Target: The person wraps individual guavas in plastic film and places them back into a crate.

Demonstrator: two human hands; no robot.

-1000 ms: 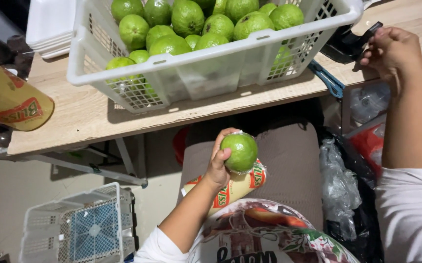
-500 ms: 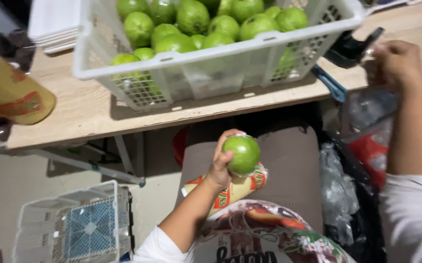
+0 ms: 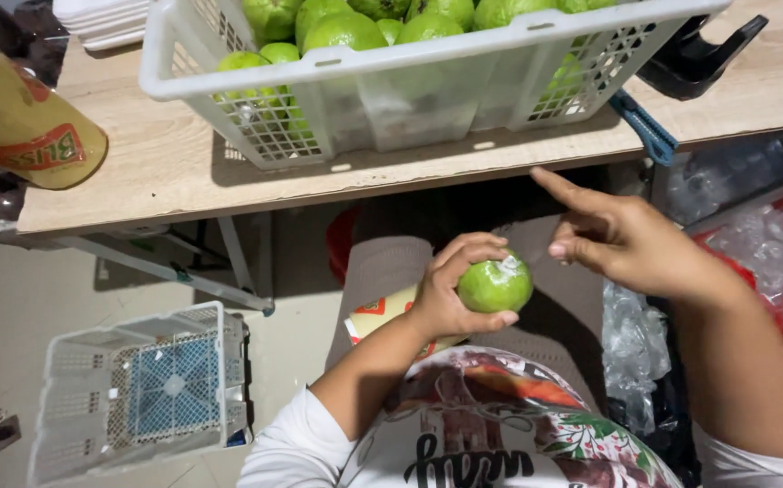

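Fruit-filled white basket (image 3: pixel 229 63) above held guava (image 3: pixel 495 284).

I see a smooth, faintly glossy green fruit (image 3: pixel 495 284) with a pale scuffed patch on its skin. On the far side, the counter (image 3: pixel 138 172) looks like pale matt wood-grain board. The white basket (image 3: pixel 391 81) on it is moulded plastic lattice with a slight sheen. To the left, a yellow bottle (image 3: pixel 21 122) looks glossy. At the right, crinkled clear plastic bags (image 3: pixel 631 343) catch the light. Near left on the floor, another white plastic crate (image 3: pixel 143 389) looks dull.
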